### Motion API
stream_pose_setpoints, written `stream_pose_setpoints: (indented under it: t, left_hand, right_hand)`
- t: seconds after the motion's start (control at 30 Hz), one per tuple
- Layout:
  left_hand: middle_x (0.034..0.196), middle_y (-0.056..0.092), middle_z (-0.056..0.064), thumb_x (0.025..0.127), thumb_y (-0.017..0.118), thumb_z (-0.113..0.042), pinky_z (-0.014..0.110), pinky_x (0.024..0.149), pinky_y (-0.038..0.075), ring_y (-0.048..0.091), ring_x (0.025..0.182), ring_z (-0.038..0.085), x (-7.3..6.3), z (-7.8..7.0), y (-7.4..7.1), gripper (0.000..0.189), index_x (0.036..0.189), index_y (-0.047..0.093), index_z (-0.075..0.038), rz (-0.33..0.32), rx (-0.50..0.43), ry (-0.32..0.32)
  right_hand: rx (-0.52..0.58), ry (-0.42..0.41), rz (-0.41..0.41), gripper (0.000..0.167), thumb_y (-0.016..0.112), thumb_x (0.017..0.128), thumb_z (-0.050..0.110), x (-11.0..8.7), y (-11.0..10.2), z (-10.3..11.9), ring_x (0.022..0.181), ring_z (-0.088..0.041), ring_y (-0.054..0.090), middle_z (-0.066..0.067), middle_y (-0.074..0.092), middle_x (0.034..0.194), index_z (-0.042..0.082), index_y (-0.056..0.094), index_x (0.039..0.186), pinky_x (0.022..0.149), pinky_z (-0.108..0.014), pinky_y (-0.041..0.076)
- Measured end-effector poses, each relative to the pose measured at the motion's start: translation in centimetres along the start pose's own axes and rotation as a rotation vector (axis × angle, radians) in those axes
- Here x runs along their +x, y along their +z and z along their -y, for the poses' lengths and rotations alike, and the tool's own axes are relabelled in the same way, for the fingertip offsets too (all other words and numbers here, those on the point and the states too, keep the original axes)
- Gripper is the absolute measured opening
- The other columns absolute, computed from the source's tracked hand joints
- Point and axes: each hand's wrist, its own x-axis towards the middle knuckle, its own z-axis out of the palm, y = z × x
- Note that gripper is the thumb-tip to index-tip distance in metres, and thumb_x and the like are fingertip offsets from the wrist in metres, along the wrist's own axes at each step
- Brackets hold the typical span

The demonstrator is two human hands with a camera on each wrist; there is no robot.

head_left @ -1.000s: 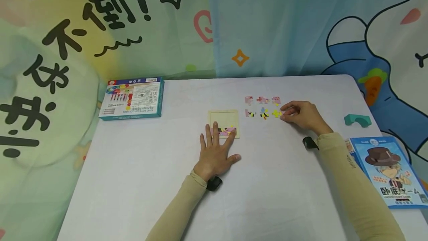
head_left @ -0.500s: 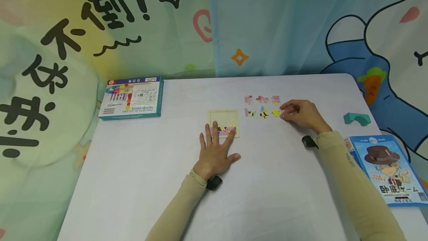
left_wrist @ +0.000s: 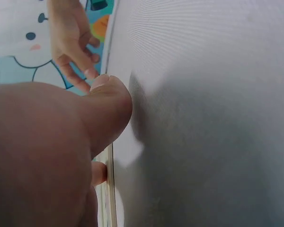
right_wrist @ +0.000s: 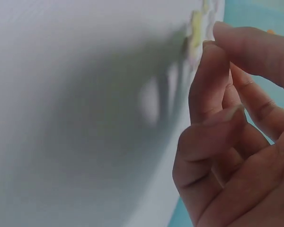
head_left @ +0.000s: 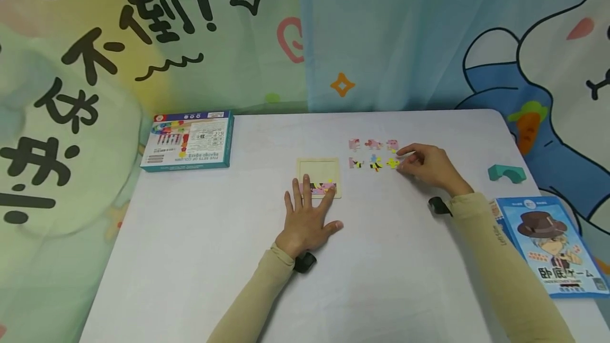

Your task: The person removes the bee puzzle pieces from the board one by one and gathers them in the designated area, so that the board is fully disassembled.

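My left hand point(head_left: 305, 221) lies spread with straight fingers, its fingertips on the lower part of a pale square puzzle frame point(head_left: 317, 160). Inside that frame, a strip of pink, black and yellow puzzle pieces point(head_left: 321, 188) fills the bottom, partly covered by the fingers. To the right, loose pieces form two rows. My right hand point(head_left: 431, 167) has its thumb and index finger at the right edge of the yellow puzzle piece point(head_left: 393, 163), seeming to pinch it; the fingertips hide that edge. The right wrist view shows these fingertips nearly together, the other fingers curled.
A teal-edged box point(head_left: 186, 139) lies at the table's back left. Toward the right edge are a green arch-shaped block point(head_left: 507, 173) and a blue box point(head_left: 553, 247) with a hat picture. A printed curtain point(head_left: 371, 36) hangs behind the white table point(head_left: 381, 279).
The head view shifts slightly. My right fingertips stay by the yellow puzzle piece with hardly any movement, and my left hand keeps its place on the frame.
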Motion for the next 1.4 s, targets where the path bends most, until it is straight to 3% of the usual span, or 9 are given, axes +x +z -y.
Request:
stream_pose_setpoints:
  t: [0.23,0.37,0.6,0.83,1.13,1.3,1.4]
  left_hand:
    - [0.175,-0.014,0.027,0.102,0.056,-0.064,0.074,0.126,0.004,-0.014,0.161,0.054,-0.2,-0.1,-0.2,0.084,0.171,0.021,-0.032,-0.016,-0.009,0.007]
    - [0.177,-0.012,0.022,0.102,0.055,-0.065,0.074,0.126,0.005,-0.013,0.161,0.055,-0.2,0.0,0.0,0.084,0.171,0.021,-0.032,-0.026,0.005,0.012]
    - [0.18,-0.006,0.015,0.104,0.049,-0.068,0.075,0.125,0.007,-0.014,0.159,0.058,-0.1,-0.1,0.4,0.085,0.172,0.017,-0.03,-0.028,0.061,0.019]
    - [0.181,-0.004,0.005,0.107,0.044,-0.063,0.078,0.123,0.005,-0.018,0.156,0.061,-0.1,-0.1,1.2,0.081,0.173,0.014,-0.027,-0.027,0.061,0.036]
    - [0.181,-0.001,0.001,0.109,0.039,-0.063,0.083,0.12,0.007,-0.012,0.157,0.062,0.0,-0.2,0.9,0.078,0.173,0.013,-0.028,-0.045,0.086,0.034]
    - [0.181,-0.001,0.001,0.108,0.039,-0.064,0.084,0.119,0.006,-0.014,0.158,0.061,0.0,-0.2,0.9,0.078,0.173,0.013,-0.029,-0.04,0.073,0.025]
    - [0.181,0.003,0.002,0.108,0.04,-0.064,0.084,0.118,0.005,-0.013,0.158,0.061,0.0,-0.2,1.0,0.077,0.172,0.016,-0.028,-0.048,0.049,0.03]
  right_hand:
    - [0.03,-0.101,0.06,0.026,0.075,0.099,0.013,1.3,0.9,3.0,0.076,-0.018,0.069,-0.017,0.076,0.102,0.004,0.074,0.124,0.065,-0.029,0.05]
    - [0.036,-0.123,0.122,0.025,0.075,0.1,0.013,2.5,1.7,5.1,0.078,-0.02,0.069,-0.015,0.076,0.104,0.005,0.074,0.123,0.068,-0.031,0.051]
    - [0.061,-0.165,0.155,0.028,0.077,0.098,0.011,4.4,3.5,8.0,0.078,-0.021,0.069,-0.014,0.076,0.101,0.004,0.075,0.124,0.074,-0.032,0.05]
    - [0.098,-0.222,0.215,0.028,0.074,0.098,0.008,5.2,5.4,10.1,0.078,-0.02,0.068,-0.013,0.077,0.101,0.002,0.074,0.126,0.07,-0.033,0.051]
    - [0.104,-0.305,0.226,0.032,0.079,0.097,0.015,6.4,6.9,12.0,0.079,-0.021,0.07,-0.012,0.078,0.1,0.003,0.075,0.125,0.071,-0.034,0.053]
    - [0.104,-0.303,0.265,0.032,0.079,0.097,0.016,6.9,8.0,13.0,0.085,-0.024,0.074,-0.013,0.079,0.103,0.004,0.074,0.126,0.083,-0.045,0.056]
    - [0.097,-0.312,0.29,0.029,0.078,0.097,0.016,7.0,8.7,13.5,0.088,-0.025,0.075,-0.012,0.08,0.103,0.005,0.076,0.124,0.088,-0.046,0.058]
